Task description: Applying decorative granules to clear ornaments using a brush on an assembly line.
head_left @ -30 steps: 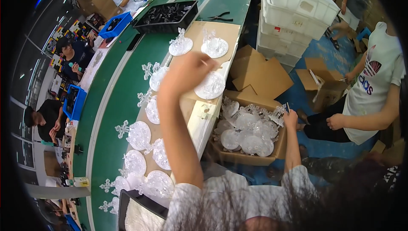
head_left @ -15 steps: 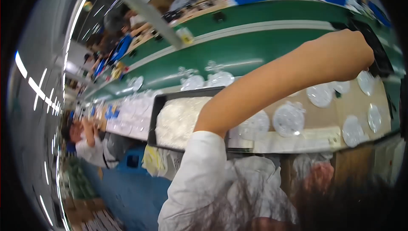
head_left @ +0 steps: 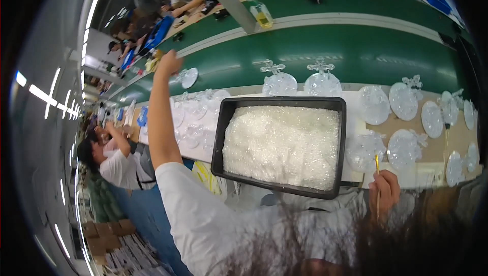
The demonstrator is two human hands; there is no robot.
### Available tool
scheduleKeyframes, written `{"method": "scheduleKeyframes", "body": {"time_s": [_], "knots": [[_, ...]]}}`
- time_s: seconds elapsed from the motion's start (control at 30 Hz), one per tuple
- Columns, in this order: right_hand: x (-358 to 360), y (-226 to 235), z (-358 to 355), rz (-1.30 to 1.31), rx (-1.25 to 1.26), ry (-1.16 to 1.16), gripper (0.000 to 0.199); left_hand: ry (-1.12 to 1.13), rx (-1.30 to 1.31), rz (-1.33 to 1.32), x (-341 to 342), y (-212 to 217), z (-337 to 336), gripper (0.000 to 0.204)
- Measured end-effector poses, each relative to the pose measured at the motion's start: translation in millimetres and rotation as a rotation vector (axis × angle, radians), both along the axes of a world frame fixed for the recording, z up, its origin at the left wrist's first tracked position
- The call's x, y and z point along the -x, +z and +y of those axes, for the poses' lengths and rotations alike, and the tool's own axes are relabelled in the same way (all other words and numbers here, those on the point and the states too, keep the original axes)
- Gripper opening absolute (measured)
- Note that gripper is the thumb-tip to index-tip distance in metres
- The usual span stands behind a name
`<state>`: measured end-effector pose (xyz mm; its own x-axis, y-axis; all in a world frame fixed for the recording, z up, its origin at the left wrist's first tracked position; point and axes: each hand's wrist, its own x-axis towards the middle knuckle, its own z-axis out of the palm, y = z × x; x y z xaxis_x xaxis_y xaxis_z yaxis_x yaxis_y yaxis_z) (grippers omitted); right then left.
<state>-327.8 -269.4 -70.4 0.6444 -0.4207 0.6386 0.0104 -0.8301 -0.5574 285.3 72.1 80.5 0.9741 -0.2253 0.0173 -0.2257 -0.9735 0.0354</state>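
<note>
My left arm reaches far to the left over the green conveyor belt. My left hand (head_left: 170, 64) is small and blurred there, its fingers not readable, near a clear round plastic disc (head_left: 190, 78). In my right hand (head_left: 386, 190), at the bench's front edge, is a thin paintbrush (head_left: 377, 164) with a gold-coloured collar, tip pointing up. Close to that tip lies a clear disc (head_left: 365, 151) with a frosted, glittery look. Between my arms stands a black tray (head_left: 341, 146), filled with white sparkling grains (head_left: 282, 146).
Clear discs (head_left: 404, 100) with ornate tops spread over the right of the bench; two more (head_left: 323, 83) stand behind the tray. A green belt (head_left: 218, 65) runs along the back. At left a co-worker (head_left: 122, 161) sits. A bottle (head_left: 262, 14) stands beside a metal post (head_left: 229, 1).
My left arm has swung from far right, across the tray, to far left. The view has shifted, bringing my right hand with the paintbrush and the whole tray into sight.
</note>
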Motion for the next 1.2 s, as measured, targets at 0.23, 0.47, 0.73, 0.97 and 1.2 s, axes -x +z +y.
{"method": "scheduleKeyframes", "body": {"time_s": [0.23,0.47,0.73,0.97,1.2], "knots": [[18,-28,22,-0.082,0.259,-0.175,0.008,-0.502,-0.228,0.026,-222,-102,247,0.045],[30,-17,18,0.469,0.171,-0.351,0.023,0.014,0.222,0.221,-239,-197,205,0.055],[32,-35,-7,0.575,0.346,-0.284,0.038,0.134,-0.360,-0.005,-216,-151,161,0.064],[19,-58,-24,0.615,0.437,-0.271,0.030,-0.504,-0.372,-0.703,-129,-72,123,0.029],[15,-71,-27,0.504,0.307,-0.280,0.030,-0.297,-0.724,-0.670,-12,17,52,0.029]]}}
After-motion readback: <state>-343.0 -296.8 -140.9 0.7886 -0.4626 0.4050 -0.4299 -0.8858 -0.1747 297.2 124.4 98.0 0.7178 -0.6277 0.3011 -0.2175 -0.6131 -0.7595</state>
